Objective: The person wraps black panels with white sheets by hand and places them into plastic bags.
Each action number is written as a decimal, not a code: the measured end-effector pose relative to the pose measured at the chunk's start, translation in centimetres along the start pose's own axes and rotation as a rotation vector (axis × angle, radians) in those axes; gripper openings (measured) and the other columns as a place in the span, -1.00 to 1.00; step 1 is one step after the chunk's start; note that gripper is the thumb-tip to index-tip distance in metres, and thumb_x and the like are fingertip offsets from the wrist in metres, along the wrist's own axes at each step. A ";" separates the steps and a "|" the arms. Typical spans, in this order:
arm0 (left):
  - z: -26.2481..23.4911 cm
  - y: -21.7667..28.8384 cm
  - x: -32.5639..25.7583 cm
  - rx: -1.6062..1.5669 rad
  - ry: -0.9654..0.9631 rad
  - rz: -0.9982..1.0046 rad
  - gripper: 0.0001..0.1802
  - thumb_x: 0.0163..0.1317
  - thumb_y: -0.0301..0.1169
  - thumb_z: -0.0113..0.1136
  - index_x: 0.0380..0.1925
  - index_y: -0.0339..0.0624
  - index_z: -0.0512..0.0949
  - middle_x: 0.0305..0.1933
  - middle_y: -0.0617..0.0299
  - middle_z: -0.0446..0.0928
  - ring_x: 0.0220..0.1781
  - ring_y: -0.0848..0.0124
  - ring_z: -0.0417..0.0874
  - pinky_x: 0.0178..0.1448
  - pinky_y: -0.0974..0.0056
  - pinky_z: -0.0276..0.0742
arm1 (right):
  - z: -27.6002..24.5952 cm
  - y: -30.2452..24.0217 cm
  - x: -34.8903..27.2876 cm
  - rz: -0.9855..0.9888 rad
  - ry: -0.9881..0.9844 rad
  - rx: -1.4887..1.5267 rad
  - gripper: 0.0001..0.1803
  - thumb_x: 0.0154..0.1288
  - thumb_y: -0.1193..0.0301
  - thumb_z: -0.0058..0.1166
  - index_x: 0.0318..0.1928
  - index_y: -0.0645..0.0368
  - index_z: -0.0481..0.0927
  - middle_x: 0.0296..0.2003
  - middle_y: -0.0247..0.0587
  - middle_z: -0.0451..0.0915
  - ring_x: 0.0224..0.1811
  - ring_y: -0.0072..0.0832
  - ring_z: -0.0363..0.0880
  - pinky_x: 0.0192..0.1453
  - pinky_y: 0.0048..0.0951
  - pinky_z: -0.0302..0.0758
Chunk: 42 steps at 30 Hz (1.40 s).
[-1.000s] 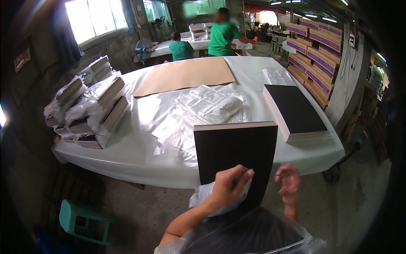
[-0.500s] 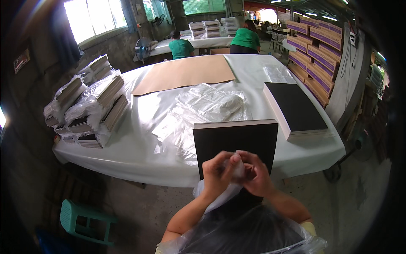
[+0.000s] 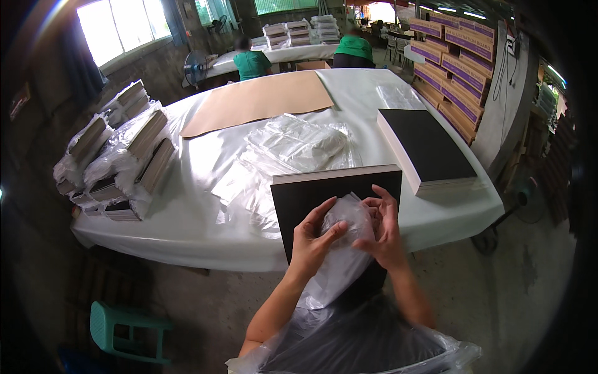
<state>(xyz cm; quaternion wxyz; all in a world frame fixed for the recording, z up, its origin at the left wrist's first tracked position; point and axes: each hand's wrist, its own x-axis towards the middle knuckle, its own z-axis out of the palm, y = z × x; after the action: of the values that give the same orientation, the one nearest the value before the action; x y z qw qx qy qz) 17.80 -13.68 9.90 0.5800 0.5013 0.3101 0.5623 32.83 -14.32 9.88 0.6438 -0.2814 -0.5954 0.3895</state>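
A clear plastic bag [image 3: 336, 274] is bunched up between my two hands in front of a stack of black boards [image 3: 296, 199]. My left hand [image 3: 314, 240] grips the bag's left side, thumb over the film and fingers behind it. My right hand [image 3: 383, 227] has its fingers curled into the bag's right side, the forefinger raised. The board stack is tilted upright at the table's near edge, its pale edges on top. The bag and my hands hide its lower part. More clear plastic film [image 3: 374, 340] drapes over something dark close to my body.
Loose plastic bags [image 3: 299, 143] lie mid-table, with a brown sheet [image 3: 261, 103] behind. Another black board stack [image 3: 430, 149] lies at right; bagged stacks [image 3: 118, 153] stand at left. A green stool [image 3: 128, 330], a wheeled stand [image 3: 492, 240], cartons [image 3: 455, 68] and two people in green surround the table.
My hands have moved apart and slightly up, the right one opening out from the left. The bunched plastic between them has spread wider. The whole view has shifted slightly.
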 end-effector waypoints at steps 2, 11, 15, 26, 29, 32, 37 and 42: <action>0.1 -0.7 -0.2 0.095 0.038 0.073 -0.37 -0.01 -0.47 0.28 0.11 -0.27 0.29 -0.14 0.17 0.49 -0.17 0.55 0.47 -0.08 0.47 0.40 | 0.5 -0.3 -0.2 -0.055 0.034 -0.156 -0.08 -0.19 0.28 0.38 0.17 0.14 0.11 -0.21 -0.27 0.37 -0.27 -0.60 0.37 -0.12 -0.59 0.32; 1.2 -1.1 -2.0 0.482 0.012 0.116 -0.26 0.02 -0.62 0.13 0.23 0.07 0.15 -0.41 0.28 0.55 -0.41 0.66 0.41 -0.30 0.52 0.38 | -0.6 1.0 -1.3 0.119 0.245 0.066 -0.89 0.09 0.55 0.13 -0.34 0.20 0.49 -0.34 -0.42 0.47 -0.37 -0.80 0.37 -0.29 -0.76 0.30; 1.2 -1.0 -2.3 0.390 -0.061 0.127 -0.21 0.00 -0.72 0.04 0.26 -0.01 0.04 -0.07 0.21 0.40 -0.20 0.61 0.45 -0.19 0.52 0.37 | 0.5 0.4 -1.2 0.147 0.247 0.185 -0.75 0.05 0.55 0.16 -0.21 0.19 0.48 -0.32 -0.39 0.50 -0.33 -0.75 0.41 -0.21 -0.72 0.35; -0.1 -1.8 -1.3 0.528 0.010 0.214 -0.28 -0.05 -0.43 0.29 0.16 -0.20 0.20 -0.15 0.08 0.49 -0.14 0.42 0.51 -0.06 0.35 0.41 | -0.3 2.1 -1.7 0.284 0.245 0.250 -0.88 0.07 0.58 0.12 -0.33 0.21 0.53 -0.50 -0.47 0.49 -0.47 -0.80 0.37 -0.37 -0.77 0.30; -0.2 -2.6 -1.4 0.413 -0.042 0.034 -0.57 0.04 -0.33 0.24 -0.10 -0.29 0.46 -0.32 0.18 0.53 -0.26 0.56 0.49 -0.16 0.43 0.40 | -0.4 2.3 -1.7 0.255 0.275 0.225 -0.89 0.06 0.58 0.14 -0.35 0.20 0.53 -0.52 -0.48 0.49 -0.48 -0.81 0.37 -0.38 -0.78 0.30; 0.1 -2.0 -1.7 0.408 -0.147 -0.154 -0.73 0.12 -0.33 0.18 -0.30 -0.34 0.52 -0.44 0.38 0.48 -0.35 0.68 0.38 -0.29 0.52 0.34 | -0.8 2.5 -1.9 0.237 0.265 0.170 -0.89 0.06 0.59 0.14 -0.35 0.21 0.52 -0.51 -0.46 0.50 -0.46 -0.80 0.39 -0.36 -0.77 0.31; 0.5 -2.3 -1.8 0.168 -0.220 -0.241 -0.73 0.13 -0.31 0.17 -0.30 -0.32 0.52 -0.42 0.37 0.48 -0.33 0.66 0.40 -0.24 0.50 0.35 | -0.5 1.6 -1.8 0.236 0.182 0.017 -0.93 0.09 0.57 0.12 -0.36 0.21 0.52 -0.49 -0.44 0.51 -0.43 -0.76 0.42 -0.30 -0.72 0.35; 0.2 -4.4 -1.9 0.257 -0.193 -0.195 -0.72 0.14 -0.28 0.16 -0.29 -0.29 0.51 -0.38 0.37 0.48 -0.31 0.63 0.43 -0.21 0.48 0.35 | 0.2 1.6 -1.9 0.145 0.117 -0.229 -0.88 0.18 0.55 0.00 -0.25 0.20 0.54 -0.43 -0.36 0.53 -0.40 -0.64 0.47 -0.25 -0.64 0.39</action>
<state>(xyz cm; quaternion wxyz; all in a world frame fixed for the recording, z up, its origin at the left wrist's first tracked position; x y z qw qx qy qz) 19.18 -14.99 5.49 0.5901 0.5905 0.3691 0.4085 32.43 -15.07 7.52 0.6112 -0.4177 -0.5755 0.3475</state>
